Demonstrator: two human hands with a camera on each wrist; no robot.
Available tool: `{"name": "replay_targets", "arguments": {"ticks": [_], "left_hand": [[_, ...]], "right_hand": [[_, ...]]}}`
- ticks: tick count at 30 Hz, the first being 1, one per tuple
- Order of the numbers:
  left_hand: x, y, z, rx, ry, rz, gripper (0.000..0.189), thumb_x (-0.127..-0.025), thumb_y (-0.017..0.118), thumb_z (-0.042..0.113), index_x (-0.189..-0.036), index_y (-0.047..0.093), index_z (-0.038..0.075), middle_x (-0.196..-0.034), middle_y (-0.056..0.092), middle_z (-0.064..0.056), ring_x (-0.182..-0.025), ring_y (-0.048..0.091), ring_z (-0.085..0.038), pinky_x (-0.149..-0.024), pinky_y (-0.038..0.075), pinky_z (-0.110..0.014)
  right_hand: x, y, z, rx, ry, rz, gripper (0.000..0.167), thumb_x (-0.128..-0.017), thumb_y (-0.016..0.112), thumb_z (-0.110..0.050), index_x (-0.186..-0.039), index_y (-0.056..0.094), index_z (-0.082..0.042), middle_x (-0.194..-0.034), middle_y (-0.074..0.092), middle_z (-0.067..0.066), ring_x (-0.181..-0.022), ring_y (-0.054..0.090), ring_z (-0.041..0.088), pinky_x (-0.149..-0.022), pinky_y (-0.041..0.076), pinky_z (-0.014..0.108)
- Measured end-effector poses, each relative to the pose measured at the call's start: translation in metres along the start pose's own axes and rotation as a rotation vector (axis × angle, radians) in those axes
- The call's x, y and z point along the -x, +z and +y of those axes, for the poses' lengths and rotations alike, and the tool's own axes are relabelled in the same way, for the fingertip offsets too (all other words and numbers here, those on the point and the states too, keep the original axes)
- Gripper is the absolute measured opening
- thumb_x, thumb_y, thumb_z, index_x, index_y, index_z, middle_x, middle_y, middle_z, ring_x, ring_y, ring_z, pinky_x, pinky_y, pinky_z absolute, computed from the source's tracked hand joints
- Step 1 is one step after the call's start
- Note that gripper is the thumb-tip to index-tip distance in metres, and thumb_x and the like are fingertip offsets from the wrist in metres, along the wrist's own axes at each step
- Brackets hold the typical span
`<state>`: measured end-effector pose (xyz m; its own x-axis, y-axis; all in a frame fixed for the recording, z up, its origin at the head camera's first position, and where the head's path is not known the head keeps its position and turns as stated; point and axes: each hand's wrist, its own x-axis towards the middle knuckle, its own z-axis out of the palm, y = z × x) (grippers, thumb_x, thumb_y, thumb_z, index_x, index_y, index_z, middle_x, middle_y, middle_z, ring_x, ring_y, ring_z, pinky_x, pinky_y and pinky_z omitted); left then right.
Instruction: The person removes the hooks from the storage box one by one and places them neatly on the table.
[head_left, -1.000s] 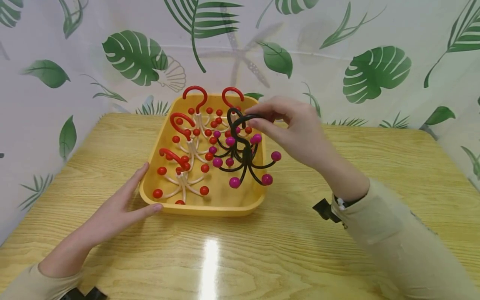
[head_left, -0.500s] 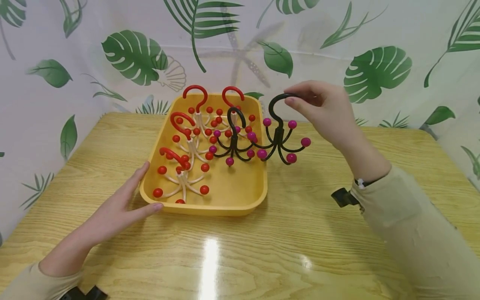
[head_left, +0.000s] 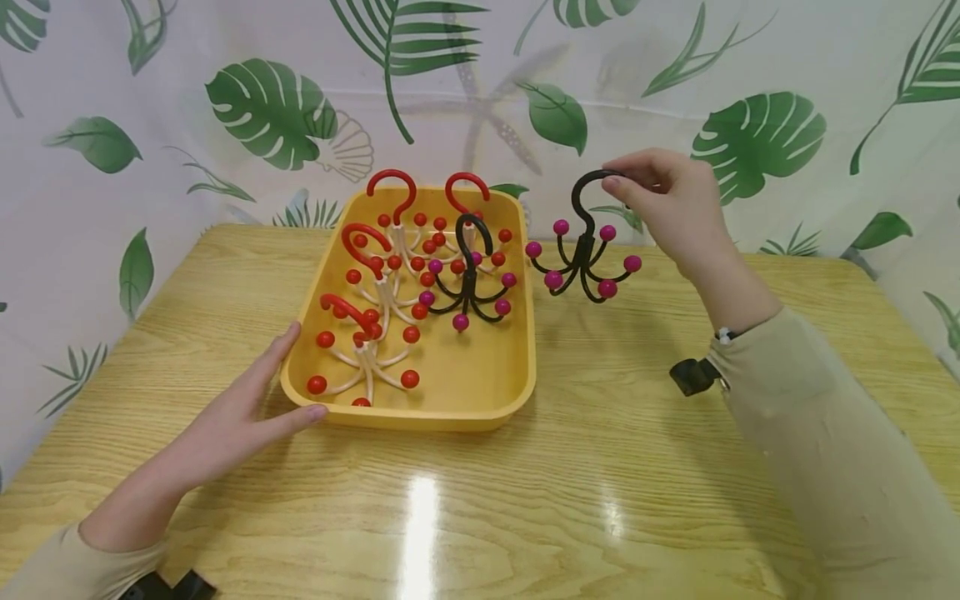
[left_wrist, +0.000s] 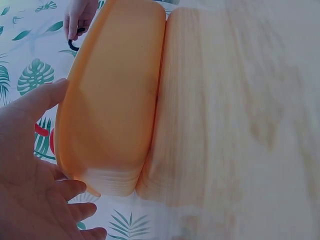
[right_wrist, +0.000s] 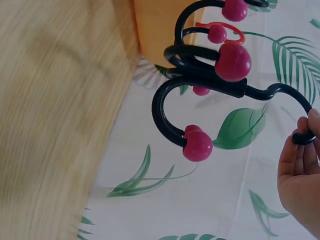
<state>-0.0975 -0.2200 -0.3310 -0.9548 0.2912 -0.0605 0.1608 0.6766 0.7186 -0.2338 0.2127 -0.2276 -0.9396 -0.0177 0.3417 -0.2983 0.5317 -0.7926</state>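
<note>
My right hand pinches the top of a black multi-arm hook hanger with magenta ball tips. The hanger hangs upright just right of the yellow tray, above the table, and its curved hook and arms also show in the right wrist view. Inside the tray stands a second black hanger, beside several cream hangers with red hooks and red balls, such as the front one. At the tray's front left corner my left hand rests on the rim, thumb and fingers extended; the left wrist view shows it against the wall.
A wooden table lies under the tray and extends to both sides. Behind it rises a white backdrop printed with green leaves. The tray's raised rim surrounds the hangers.
My right hand has carried the black hanger out from over the tray, rightward and up, past the right rim. My left hand has stayed at the tray's corner.
</note>
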Motion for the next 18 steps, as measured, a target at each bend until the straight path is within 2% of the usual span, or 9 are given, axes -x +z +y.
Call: {"name": "replay_targets", "arguments": {"ticks": [12, 18], "left_hand": [[0.0, 0.0, 0.0, 0.001, 0.006, 0.001, 0.097, -0.088, 0.067, 0.043, -0.155, 0.0, 0.025, -0.159, 0.002, -0.014, -0.143, 0.006, -0.04, -0.105, 0.013, -0.068], [-0.001, 0.0, -0.001, 0.007, 0.002, -0.002, 0.097, -0.088, 0.067, 0.044, -0.155, -0.001, 0.027, -0.159, 0.001, -0.013, -0.143, 0.005, -0.039, -0.105, 0.013, -0.069]], "right_hand": [[-0.02, 0.01, 0.028, -0.05, 0.087, 0.023, 0.031, -0.088, 0.069, -0.027, -0.113, 0.07, -0.01, -0.093, 0.066, -0.005, -0.089, 0.059, 0.01, -0.073, 0.044, 0.019], [-0.026, 0.019, 0.038, -0.03, 0.099, 0.02, 0.032, -0.09, 0.067, -0.025, -0.116, 0.067, -0.006, -0.099, 0.066, 0.001, -0.09, 0.061, 0.008, -0.081, 0.047, 0.021]]}}
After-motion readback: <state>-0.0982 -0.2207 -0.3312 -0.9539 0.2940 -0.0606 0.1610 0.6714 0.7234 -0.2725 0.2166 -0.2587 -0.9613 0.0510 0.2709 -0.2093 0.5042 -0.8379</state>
